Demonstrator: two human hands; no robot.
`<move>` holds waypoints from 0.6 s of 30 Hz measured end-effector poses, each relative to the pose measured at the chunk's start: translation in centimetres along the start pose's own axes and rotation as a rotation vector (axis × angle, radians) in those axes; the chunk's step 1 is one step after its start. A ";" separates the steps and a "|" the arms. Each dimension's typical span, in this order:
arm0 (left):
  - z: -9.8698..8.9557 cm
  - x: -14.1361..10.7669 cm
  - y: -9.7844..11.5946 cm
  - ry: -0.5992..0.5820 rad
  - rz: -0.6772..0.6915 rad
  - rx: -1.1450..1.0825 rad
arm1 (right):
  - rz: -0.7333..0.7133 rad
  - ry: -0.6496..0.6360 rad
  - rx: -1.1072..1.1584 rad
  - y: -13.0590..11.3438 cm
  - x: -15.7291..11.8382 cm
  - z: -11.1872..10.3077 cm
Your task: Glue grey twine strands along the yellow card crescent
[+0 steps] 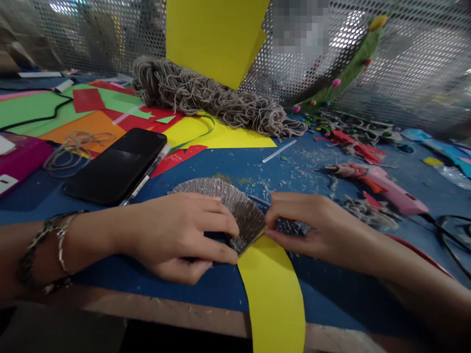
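Note:
A curved yellow paper strip (274, 289) lies on the blue table and hangs over its front edge. Grey yarn (245, 211) is wound tightly round its far part in side-by-side turns. My left hand (184, 230) lies over this wound part, its fingers stretched out and slightly apart, the index fingertip at the edge of the last turns. At the right edge of the winding, my right hand (305, 220) is closed in a pinch on a thin yarn strand. Most of that strand is hidden by the fingers.
Behind lies a large yarn skein (213, 95) beside coloured paper. A black phone (117, 164) and a pen (147, 176) are at left. To the right sit a pink glue gun (382, 186) and yarn scraps (368, 213); a glue stick (279, 151) lies beyond my hands.

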State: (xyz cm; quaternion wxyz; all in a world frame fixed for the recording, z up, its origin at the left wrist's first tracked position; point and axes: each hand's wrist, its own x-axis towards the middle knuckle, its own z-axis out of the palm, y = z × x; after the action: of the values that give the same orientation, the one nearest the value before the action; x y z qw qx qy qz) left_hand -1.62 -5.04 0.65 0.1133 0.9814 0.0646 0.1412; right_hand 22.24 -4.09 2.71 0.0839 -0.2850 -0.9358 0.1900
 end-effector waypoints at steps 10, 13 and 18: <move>0.0 0.0 0.0 0.003 -0.043 -0.007 | 0.048 -0.042 -0.056 1.1 -0.4 -0.2; -0.1 0.1 0.1 0.011 -0.047 -0.015 | 0.069 -0.046 -0.074 1.1 -0.4 -0.2; -0.1 0.2 0.2 0.017 -0.050 -0.035 | 0.090 -0.059 -0.070 1.0 -0.2 -0.1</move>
State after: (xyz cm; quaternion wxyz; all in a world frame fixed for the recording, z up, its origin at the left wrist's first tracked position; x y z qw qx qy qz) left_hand -1.42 -5.14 0.84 0.1332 0.9761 0.0879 0.1477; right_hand 22.93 -3.39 2.36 0.0378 -0.3238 -0.9301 0.1691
